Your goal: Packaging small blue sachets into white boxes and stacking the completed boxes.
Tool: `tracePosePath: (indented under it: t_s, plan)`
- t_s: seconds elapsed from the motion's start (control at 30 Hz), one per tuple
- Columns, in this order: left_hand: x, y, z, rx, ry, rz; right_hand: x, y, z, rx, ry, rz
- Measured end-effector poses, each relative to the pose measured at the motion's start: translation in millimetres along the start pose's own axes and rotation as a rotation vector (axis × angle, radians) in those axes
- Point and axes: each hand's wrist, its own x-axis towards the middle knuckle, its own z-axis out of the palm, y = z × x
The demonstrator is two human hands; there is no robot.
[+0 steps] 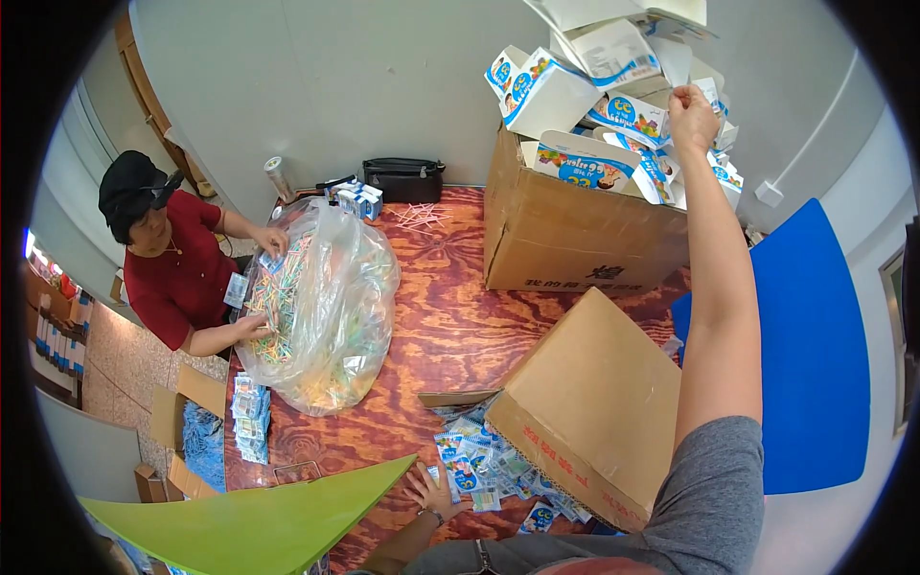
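Observation:
My right hand [692, 117] is raised at the far right, among white-and-blue cardboard cartons [618, 117] heaped above the rim of a big brown box [575, 225]. Its fingers are curled together against the cartons; whether one is pinched between them is hidden. Low in the middle, my left hand [431, 491] lies with fingers spread at the edge of a pile of small blue-and-white packets [479, 455]. These packets spill from under a tilted brown carton [594, 393] in front of me.
Across the left side, a person in red [168, 259] handles thin coloured sticks in a large clear plastic bag [355, 287]. Stacked packets [251, 417] stand near the table edge. A green panel [259, 517] juts in at lower left; a black case [402, 179] sits by the wall.

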Motion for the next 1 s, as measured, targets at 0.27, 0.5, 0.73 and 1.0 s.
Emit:
tracePosePath:
  t_s: [0.27, 0.5, 0.73, 1.0]
  plan:
    - [0, 2, -3, 0.006, 0.000, -0.004, 10, -36, -13, -0.289, -0.226, -0.123]
    - [-2, 5, -7, -0.001, -0.025, -0.025, 61, -41, 27, -0.224, -0.323, 0.221]
    - [-6, 5, -10, 0.015, -0.024, -0.009, 65, -21, 32, -0.333, -0.473, 0.216]
    - [-8, 8, -17, 0.009, -0.030, -0.009, 59, -13, 20, -0.409, -0.538, 0.336]
